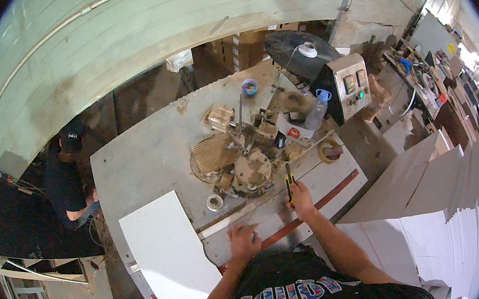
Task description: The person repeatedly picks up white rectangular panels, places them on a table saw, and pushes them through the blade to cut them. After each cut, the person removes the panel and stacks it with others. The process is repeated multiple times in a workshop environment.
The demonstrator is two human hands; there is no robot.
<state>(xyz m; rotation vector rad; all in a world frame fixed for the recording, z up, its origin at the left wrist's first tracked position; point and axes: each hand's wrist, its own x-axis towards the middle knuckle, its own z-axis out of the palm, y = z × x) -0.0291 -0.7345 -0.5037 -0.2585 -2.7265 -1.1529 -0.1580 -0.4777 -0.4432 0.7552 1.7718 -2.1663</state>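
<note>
A right hand grips a yellow-and-black utility knife over a cluttered workbench.

The right forearm reaches forward from the near side; the right hand [302, 199] has its fingers wrapped around the utility knife [290, 185], which points to the far side, above the near right part of the workbench [139, 162]. To its left, the left hand [245, 242] is by the near edge, fingers loosely bent, thumb apart; whether it touches the surface, I cannot tell. Colourful block lettering crosses the black T-shirt [283, 265]. A white board [165, 251] lies near left.
</note>
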